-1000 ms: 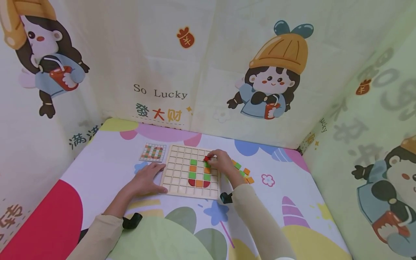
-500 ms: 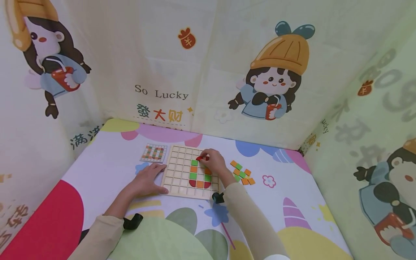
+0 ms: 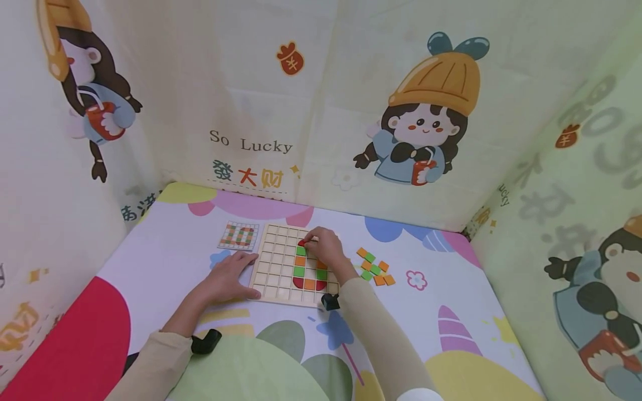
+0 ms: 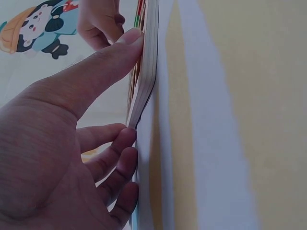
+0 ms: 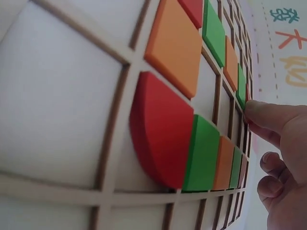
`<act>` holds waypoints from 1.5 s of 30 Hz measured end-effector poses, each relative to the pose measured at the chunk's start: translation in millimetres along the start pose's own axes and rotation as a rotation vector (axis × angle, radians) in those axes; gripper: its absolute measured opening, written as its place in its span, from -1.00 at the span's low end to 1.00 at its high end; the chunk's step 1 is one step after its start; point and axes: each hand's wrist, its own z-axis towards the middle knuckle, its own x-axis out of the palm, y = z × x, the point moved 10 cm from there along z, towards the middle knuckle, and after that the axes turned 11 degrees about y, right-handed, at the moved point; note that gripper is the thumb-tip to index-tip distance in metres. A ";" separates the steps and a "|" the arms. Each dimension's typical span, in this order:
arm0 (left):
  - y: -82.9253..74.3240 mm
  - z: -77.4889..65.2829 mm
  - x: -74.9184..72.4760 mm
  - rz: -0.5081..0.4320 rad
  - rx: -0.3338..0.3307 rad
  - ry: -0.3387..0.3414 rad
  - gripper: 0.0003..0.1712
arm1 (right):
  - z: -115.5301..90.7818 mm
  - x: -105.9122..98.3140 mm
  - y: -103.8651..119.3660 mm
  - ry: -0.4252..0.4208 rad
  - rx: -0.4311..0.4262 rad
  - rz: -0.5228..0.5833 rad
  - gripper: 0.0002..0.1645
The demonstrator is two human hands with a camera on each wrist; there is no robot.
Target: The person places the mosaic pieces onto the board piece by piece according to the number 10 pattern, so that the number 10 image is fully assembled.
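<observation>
With thumb and index finger, my right hand (image 3: 326, 248) pinches a small red tile (image 3: 301, 243) at the far end of the left column of tiles. In the right wrist view this red tile (image 5: 247, 92) shows only as a sliver beside the fingertips, just past a green tile (image 5: 241, 86). On the wooden grid board (image 3: 273, 253), green, orange and rounded red tiles form a U-like outline; the right hand hides part of it. My left hand (image 3: 228, 275) rests at the board's left side, fingers along the edge and thumb (image 4: 129, 40) on the near corner.
A small printed pattern card (image 3: 238, 235) lies left of the board's far corner. Several loose orange and green tiles (image 3: 373, 267) are scattered to the right of the board. A patterned cloth (image 3: 401, 334) covers the table, with printed curtains (image 3: 321, 111) standing around it.
The right hand has carried the red tile leftward, from the outline's far right corner to the top of its left column. The left hand keeps its place.
</observation>
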 end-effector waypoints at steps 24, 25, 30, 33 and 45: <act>2.4 4.5 4.1 0.015 -0.017 0.021 0.15 | -18.7 -15.6 -32.3 -0.057 0.033 0.002 -0.75; 1.9 4.2 3.7 0.016 -0.014 0.021 0.15 | -20.3 -17.4 -34.7 -0.059 0.040 0.010 -0.74; 2.7 4.3 3.4 0.007 -0.023 0.026 0.16 | -26.4 -26.8 -46.1 -0.072 0.069 0.013 -0.71; 3.4 4.7 3.4 0.007 -0.023 0.029 0.16 | -29.2 -32.7 -52.7 -0.085 0.093 -0.011 -0.70; 3.3 5.7 2.0 0.019 -0.017 0.024 0.15 | -45.6 -46.2 -86.8 -0.094 0.192 0.007 -0.69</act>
